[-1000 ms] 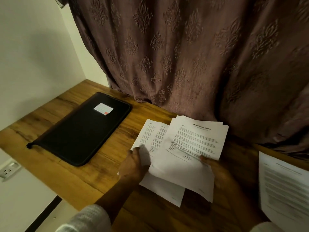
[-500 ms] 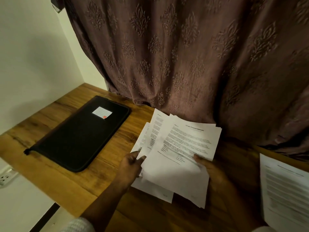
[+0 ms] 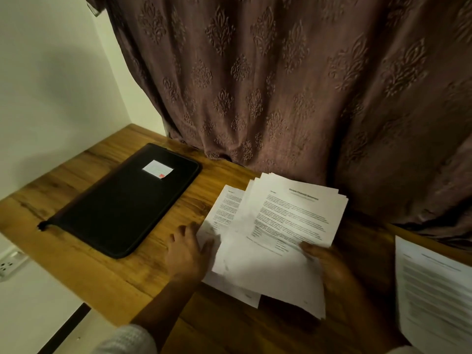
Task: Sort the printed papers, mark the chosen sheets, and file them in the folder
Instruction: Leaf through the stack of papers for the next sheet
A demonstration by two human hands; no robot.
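One folder (image 3: 122,205), one stack (image 3: 293,221) — one loose sheet (image 3: 434,284).

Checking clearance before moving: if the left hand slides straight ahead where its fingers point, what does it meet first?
Left hand has bare table ahead, in the gap between folder and papers; beyond that probably the folder's right edge, but depth is unclear.

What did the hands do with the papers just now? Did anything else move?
The left hand slid left off the lower sheets; its fingers now lie spread at their edge on the wooden desk. The right hand kept holding the top stack of printed papers. The black zipped folder and the loose sheet at the right stayed put.
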